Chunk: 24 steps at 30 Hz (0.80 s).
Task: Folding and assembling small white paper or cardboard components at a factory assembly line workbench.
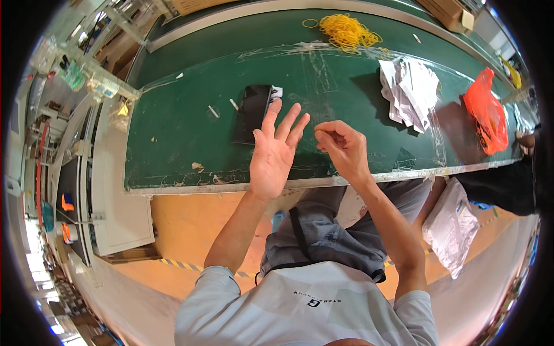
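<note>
Near the front edge of the green bench, a flat black slab with a small white label at its far right corner lies face down on the mat, just beyond the fingertips of the left hand. That hand is raised above the surface with palm up and all fingers spread apart; it holds nothing and does not appear to touch the slab. The right hand hovers just beside it, thumb and forefinger brought together as if pinching something very small or thin; what is pinched, if anything, cannot be told. Both hands sit over the bench's near rim, which suggests the work is being kept close to the body and clear of the slab. Clear plastic sheeting is stretched and taped over the middle of the bench, wrinkled in places. Two short white scraps lie left of the slab. Farther off, well apart from the hands, are a heap of yellow rubber bands, a stack of crumpled white papers and an orange plastic bag. Nothing stands between the hands and the slab. A white bag hangs below the bench at the right.
</note>
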### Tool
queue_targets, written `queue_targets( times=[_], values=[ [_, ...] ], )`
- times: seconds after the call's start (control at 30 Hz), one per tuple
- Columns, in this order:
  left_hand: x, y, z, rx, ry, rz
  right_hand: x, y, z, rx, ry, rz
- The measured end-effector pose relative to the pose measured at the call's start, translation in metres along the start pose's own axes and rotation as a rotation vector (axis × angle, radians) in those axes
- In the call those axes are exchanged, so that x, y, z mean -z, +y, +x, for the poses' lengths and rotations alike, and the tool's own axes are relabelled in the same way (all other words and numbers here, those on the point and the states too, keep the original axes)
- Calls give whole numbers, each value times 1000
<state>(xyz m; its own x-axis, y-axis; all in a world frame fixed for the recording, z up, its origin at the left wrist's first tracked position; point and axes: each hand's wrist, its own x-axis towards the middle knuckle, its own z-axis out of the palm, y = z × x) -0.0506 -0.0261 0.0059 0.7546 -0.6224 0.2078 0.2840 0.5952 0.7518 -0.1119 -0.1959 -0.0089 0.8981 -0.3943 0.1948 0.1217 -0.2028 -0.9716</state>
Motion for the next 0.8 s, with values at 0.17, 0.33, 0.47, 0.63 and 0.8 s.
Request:
queue_targets(
  times=[0.17,0.33,0.47,0.63,0.8],
  values=[
    [-12,-19,5,-56,-117,238,9,5,-4,64,63,86],
    [-22,-30,6,-79,-181,502,16,7,-8,-27,102,128],
    [-31,-36,5,-95,-216,593,20,8,-10,-83,115,208],
    [-20,-48,8,-313,-315,1103,22,11,-10,-139,139,298],
    [-20,-48,9,-417,-387,1501,23,8,-9,-189,166,303]
  ],
)
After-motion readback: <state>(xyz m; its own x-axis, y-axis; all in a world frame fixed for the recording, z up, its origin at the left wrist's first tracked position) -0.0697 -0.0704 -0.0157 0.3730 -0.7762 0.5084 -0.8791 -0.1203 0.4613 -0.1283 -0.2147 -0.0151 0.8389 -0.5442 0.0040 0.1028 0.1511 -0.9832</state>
